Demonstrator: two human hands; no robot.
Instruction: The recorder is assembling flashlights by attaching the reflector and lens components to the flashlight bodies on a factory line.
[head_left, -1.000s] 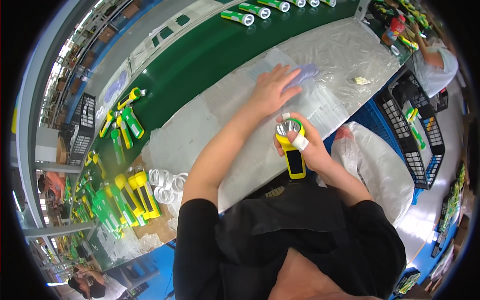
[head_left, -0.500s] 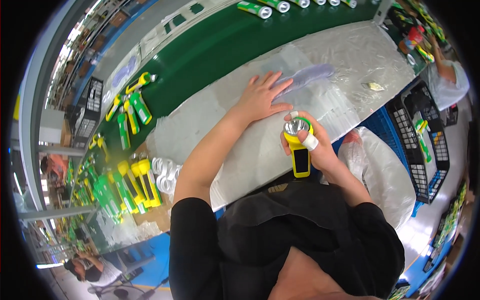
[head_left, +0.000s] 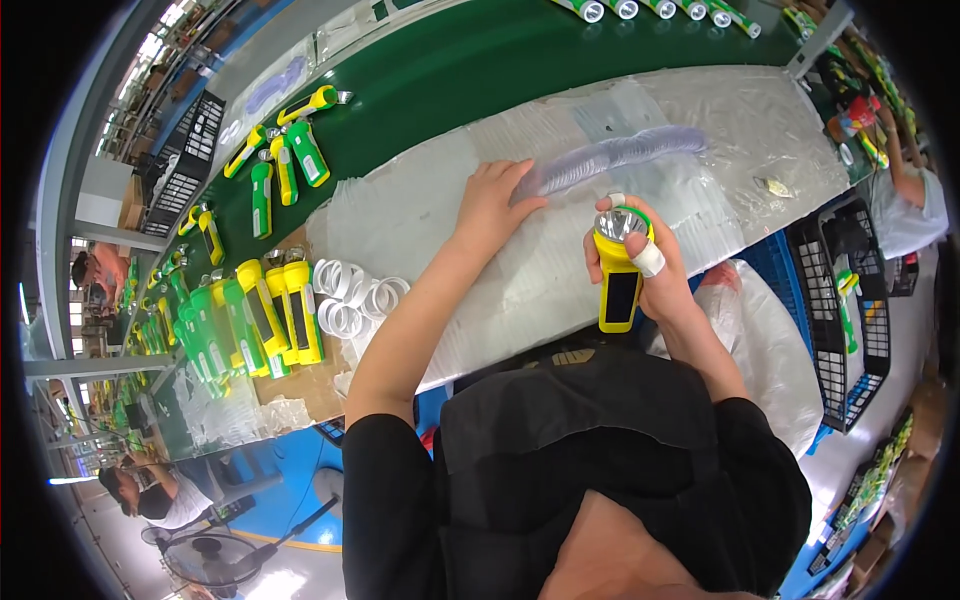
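My right hand [head_left: 655, 260] is wrapped round a yellow flashlight [head_left: 619, 300] with a dark panel on its body. The shiny reflector faces up, and a green rim shows at its edge. White tape covers the thumb and one finger. Further left, my left hand [head_left: 492, 205] rests on the plastic-covered bench, its thumb and fingers curled round the near-left end of a long row of thin clear discs [head_left: 625, 153]. The left fingertips partly hide that end of the row.
White rings [head_left: 345, 290] lie left of my left forearm, beside several yellow and green flashlights [head_left: 255, 310]. More flashlights lie on the green belt [head_left: 420, 110]. At right are a white plastic bag [head_left: 765, 350] and a black crate [head_left: 835, 375]. Other people sit further off.
My left hand has drawn back from lying spread over the discs to curling at their left end. The right hand still holds the flashlight. The whole view has shifted slightly.
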